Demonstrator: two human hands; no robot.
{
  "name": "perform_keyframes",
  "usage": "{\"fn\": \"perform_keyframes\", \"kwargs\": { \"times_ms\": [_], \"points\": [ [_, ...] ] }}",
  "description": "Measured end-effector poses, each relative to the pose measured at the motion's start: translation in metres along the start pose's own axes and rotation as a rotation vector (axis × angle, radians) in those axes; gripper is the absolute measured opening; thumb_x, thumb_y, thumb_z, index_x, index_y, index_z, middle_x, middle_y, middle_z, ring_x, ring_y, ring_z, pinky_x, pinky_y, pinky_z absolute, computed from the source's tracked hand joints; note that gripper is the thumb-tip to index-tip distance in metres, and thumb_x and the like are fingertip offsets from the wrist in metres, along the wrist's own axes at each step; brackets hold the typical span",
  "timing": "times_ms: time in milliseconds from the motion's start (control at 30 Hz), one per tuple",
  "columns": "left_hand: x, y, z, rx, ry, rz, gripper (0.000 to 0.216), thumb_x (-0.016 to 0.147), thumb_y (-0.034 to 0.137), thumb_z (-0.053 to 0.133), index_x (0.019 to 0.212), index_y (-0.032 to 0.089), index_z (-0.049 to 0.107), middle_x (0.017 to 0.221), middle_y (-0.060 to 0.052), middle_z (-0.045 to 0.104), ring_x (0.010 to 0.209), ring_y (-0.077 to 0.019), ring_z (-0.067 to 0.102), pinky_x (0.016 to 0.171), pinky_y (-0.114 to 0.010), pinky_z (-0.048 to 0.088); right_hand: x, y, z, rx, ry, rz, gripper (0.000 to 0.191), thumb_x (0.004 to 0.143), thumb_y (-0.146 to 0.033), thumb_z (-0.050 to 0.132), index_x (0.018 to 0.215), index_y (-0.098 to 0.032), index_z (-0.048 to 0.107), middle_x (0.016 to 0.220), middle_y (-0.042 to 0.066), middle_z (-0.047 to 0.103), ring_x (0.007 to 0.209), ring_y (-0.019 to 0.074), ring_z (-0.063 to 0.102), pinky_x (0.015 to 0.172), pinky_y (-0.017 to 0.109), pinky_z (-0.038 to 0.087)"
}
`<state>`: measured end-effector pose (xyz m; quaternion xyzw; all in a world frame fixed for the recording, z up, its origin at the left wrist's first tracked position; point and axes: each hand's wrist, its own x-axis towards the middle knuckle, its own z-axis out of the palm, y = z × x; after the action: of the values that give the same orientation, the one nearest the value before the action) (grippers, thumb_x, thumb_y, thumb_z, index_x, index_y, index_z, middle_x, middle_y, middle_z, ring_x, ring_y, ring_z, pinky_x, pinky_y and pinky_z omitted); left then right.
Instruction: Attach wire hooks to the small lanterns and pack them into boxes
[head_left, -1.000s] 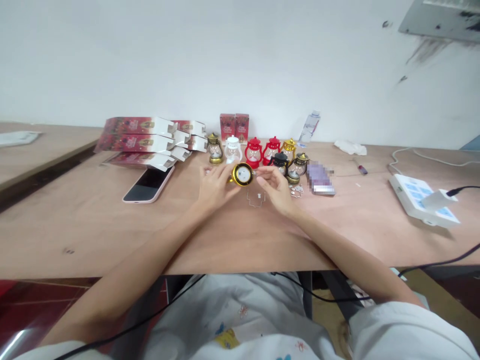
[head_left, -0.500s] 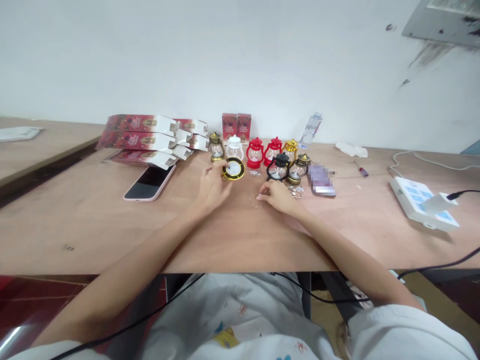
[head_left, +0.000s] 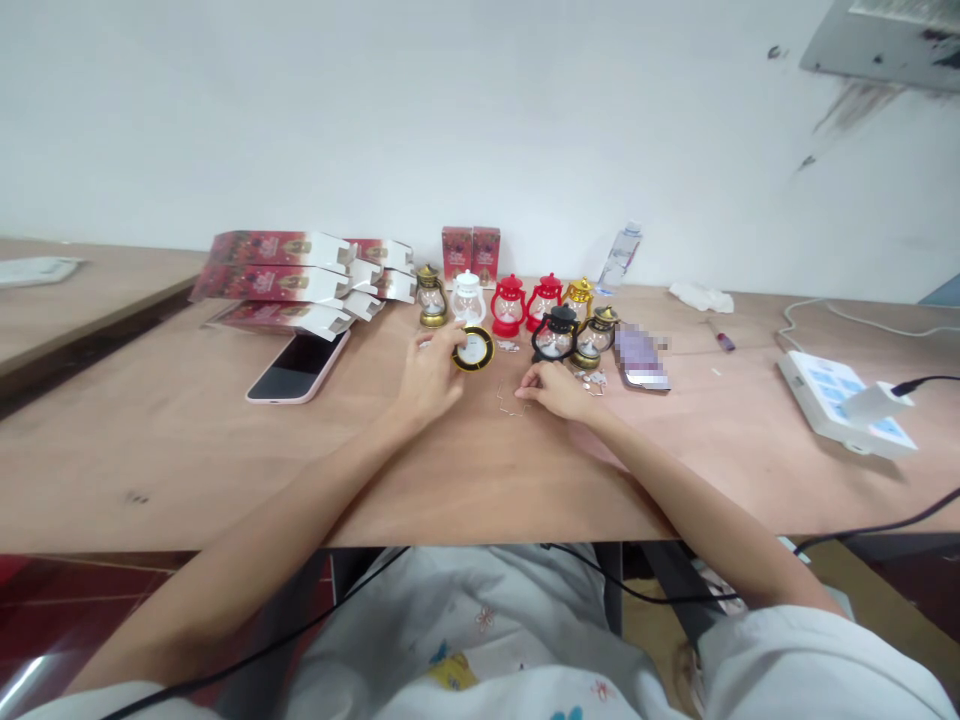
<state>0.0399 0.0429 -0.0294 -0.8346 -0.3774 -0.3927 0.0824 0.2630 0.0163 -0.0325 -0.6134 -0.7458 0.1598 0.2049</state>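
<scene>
My left hand (head_left: pixel 429 375) is closed round a small gold toy lantern (head_left: pixel 474 349), tipped so its round white underside faces me. My right hand (head_left: pixel 555 388) rests on the wooden table (head_left: pixel 225 460) with its fingers pinched on a thin bent wire handle (head_left: pixel 512 397). Just beyond both hands stands a row of little lanterns: bronze (head_left: pixel 430 296), white (head_left: pixel 466 298), two red (head_left: pixel 508 304), gold (head_left: pixel 579 296), black (head_left: pixel 556 334) and another bronze one (head_left: pixel 596 337).
Flat red and white cartons (head_left: pixel 277 280) are stacked at the back left, with a phone (head_left: pixel 298 367) in front. Two red boxes (head_left: pixel 471 254) and a water bottle (head_left: pixel 619 256) stand by the wall. A white power strip (head_left: pixel 846 403) with a plugged cable lies at right.
My right hand left the gold lantern, dropped to the table and pinched the wire handle. My left hand carried the lantern left, then back a little toward me.
</scene>
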Motion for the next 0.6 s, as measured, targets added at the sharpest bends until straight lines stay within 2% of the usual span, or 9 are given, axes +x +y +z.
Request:
{"fn": "perform_keyframes", "kwargs": {
  "times_ms": [167, 267, 467, 600],
  "points": [
    [-0.001, -0.006, 0.008, 0.018, 0.073, 0.006, 0.038, 0.072, 0.012, 0.051, 0.108, 0.022, 0.045, 0.126, -0.010, 0.062, 0.112, -0.0242, 0.061, 0.092, -0.040, 0.042, -0.001, -0.002, 0.002, 0.042, 0.055, -0.047, 0.010, 0.076, -0.024, 0.071, 0.072, -0.016, 0.068, 0.073, 0.004, 0.068, 0.069, 0.0148, 0.059, 0.064, 0.025, 0.040],
    [-0.002, -0.005, 0.009, 0.028, 0.084, 0.034, 0.035, 0.075, 0.015, 0.050, 0.109, 0.022, 0.045, 0.126, -0.012, 0.062, 0.112, -0.0244, 0.061, 0.090, -0.040, 0.042, -0.005, -0.009, 0.003, 0.161, 0.185, -0.123, 0.011, 0.077, -0.024, 0.070, 0.070, -0.017, 0.065, 0.073, 0.002, 0.065, 0.068, 0.0132, 0.055, 0.064, 0.025, 0.039],
    [-0.003, 0.005, 0.002, 0.032, 0.000, 0.191, 0.047, 0.070, 0.007, 0.046, 0.115, 0.020, 0.044, 0.131, -0.013, 0.058, 0.116, -0.0236, 0.059, 0.094, -0.043, 0.036, -0.019, -0.030, 0.003, 0.435, 0.549, -0.469, 0.014, 0.081, -0.024, 0.067, 0.072, -0.019, 0.059, 0.073, -0.001, 0.059, 0.068, 0.0115, 0.052, 0.063, 0.026, 0.041],
    [-0.005, 0.012, 0.004, 0.031, 0.025, 0.232, 0.047, 0.073, 0.008, 0.046, 0.118, 0.019, 0.042, 0.129, -0.014, 0.060, 0.112, -0.0229, 0.062, 0.097, -0.043, 0.033, -0.024, -0.034, 0.005, 0.409, 0.635, -0.601, 0.011, 0.085, -0.020, 0.063, 0.075, -0.020, 0.057, 0.075, -0.001, 0.058, 0.071, 0.0122, 0.054, 0.065, 0.027, 0.042]
  ]
}}
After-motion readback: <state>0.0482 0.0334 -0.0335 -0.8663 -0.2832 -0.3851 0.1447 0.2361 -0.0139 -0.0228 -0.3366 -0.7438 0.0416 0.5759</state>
